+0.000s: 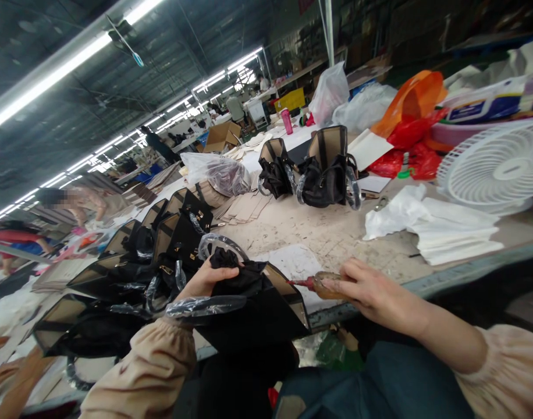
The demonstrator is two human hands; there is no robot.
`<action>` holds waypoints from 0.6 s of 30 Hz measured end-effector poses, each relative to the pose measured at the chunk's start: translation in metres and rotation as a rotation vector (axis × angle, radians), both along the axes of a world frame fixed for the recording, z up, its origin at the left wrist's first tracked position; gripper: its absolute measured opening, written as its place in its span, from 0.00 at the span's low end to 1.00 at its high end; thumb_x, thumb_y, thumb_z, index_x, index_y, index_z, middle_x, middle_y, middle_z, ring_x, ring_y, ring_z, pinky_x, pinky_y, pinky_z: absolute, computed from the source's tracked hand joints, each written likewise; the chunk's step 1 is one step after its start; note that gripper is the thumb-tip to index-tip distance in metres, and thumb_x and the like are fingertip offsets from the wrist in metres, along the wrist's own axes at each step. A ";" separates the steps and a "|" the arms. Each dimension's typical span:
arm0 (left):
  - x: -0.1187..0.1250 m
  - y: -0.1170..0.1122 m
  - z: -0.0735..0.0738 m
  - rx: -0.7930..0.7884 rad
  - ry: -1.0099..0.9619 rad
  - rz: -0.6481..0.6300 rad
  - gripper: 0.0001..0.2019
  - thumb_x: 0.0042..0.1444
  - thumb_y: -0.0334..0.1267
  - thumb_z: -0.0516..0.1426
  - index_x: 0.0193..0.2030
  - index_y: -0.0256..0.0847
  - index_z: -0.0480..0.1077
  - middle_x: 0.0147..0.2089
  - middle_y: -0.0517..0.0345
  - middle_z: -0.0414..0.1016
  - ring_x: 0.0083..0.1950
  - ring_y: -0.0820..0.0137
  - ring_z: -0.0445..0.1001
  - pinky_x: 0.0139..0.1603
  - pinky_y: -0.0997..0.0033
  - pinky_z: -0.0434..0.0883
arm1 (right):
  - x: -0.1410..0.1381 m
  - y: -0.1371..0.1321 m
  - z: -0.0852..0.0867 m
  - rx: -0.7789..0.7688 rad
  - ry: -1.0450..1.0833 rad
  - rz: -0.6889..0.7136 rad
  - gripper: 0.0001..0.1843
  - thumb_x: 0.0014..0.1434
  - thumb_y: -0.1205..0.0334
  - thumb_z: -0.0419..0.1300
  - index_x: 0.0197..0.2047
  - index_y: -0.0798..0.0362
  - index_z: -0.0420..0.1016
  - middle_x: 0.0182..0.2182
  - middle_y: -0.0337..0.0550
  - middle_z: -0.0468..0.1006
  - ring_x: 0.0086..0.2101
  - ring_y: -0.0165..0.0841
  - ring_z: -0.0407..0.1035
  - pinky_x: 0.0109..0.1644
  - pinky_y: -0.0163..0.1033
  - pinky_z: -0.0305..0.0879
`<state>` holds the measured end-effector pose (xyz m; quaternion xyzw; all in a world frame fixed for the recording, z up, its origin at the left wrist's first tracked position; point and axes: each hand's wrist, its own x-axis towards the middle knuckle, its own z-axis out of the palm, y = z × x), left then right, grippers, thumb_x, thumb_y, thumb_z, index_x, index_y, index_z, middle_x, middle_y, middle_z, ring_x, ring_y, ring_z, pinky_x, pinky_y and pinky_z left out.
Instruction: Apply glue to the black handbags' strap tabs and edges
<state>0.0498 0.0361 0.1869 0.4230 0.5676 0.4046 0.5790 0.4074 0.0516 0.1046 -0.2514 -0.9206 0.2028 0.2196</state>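
- Centre: a black handbag (pixel 253 317) is tilted at the near edge of the worktable (pixel 258 227), its beige side panel (pixel 288 294) turned to the right.
- Left hand (pixel 212 276): closed on the bunched black fabric (pixel 244 279) at the bag's mouth; a plastic-wrapped handle (pixel 209 306) crosses the wrist.
- Right hand (pixel 366 288): fingers wrapped around an amber bottle-like tool (pixel 325 285), its red tip directed at the panel's edge; whether they touch cannot be told.
- Step in hand, as judged: the tool is being applied or lined up at that edge. The next move seems to call for a steady bag and fine control of the tip.
- Obstacles: the wrapped handle and loose fabric could get in the way; more black bags (pixel 174 238) crowd the left.
- Surroundings: a white sheet (pixel 292 259) lies behind the tool; two upright bags (pixel 323 186) stand farther back; crumpled white material (pixel 450 227) and a white fan (pixel 506 166) occupy the right.
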 end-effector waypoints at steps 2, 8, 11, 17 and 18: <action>0.000 0.002 -0.002 -0.002 0.013 -0.008 0.14 0.40 0.34 0.70 0.35 0.35 0.77 0.33 0.56 0.79 0.35 0.67 0.77 0.38 0.72 0.73 | 0.002 0.000 -0.001 -0.003 0.013 0.008 0.32 0.58 0.82 0.48 0.61 0.46 0.65 0.37 0.44 0.61 0.40 0.39 0.58 0.42 0.42 0.57; -0.002 0.005 -0.007 -0.057 0.004 -0.034 0.13 0.39 0.35 0.71 0.33 0.36 0.78 0.33 0.55 0.80 0.34 0.67 0.78 0.37 0.74 0.74 | -0.002 0.006 0.002 0.066 0.129 0.009 0.30 0.61 0.79 0.48 0.62 0.45 0.64 0.37 0.44 0.60 0.37 0.37 0.58 0.40 0.40 0.58; -0.002 0.006 -0.005 -0.056 -0.011 -0.006 0.12 0.40 0.34 0.70 0.33 0.37 0.78 0.32 0.56 0.80 0.33 0.67 0.77 0.37 0.73 0.74 | -0.005 0.010 0.003 0.094 0.164 0.006 0.29 0.60 0.79 0.48 0.61 0.48 0.65 0.37 0.44 0.60 0.37 0.37 0.58 0.40 0.40 0.58; 0.002 0.006 0.001 -0.055 0.008 0.020 0.12 0.39 0.35 0.70 0.33 0.38 0.78 0.32 0.56 0.80 0.34 0.64 0.77 0.39 0.70 0.74 | -0.006 0.013 -0.001 0.068 0.131 0.015 0.29 0.59 0.80 0.48 0.60 0.47 0.67 0.36 0.43 0.60 0.37 0.37 0.58 0.39 0.40 0.57; 0.004 0.004 0.002 -0.053 0.021 0.026 0.11 0.39 0.35 0.70 0.32 0.38 0.78 0.32 0.56 0.80 0.34 0.64 0.77 0.39 0.70 0.74 | -0.005 0.013 -0.002 0.051 0.118 0.023 0.30 0.58 0.80 0.48 0.60 0.47 0.67 0.36 0.43 0.60 0.37 0.37 0.58 0.40 0.40 0.57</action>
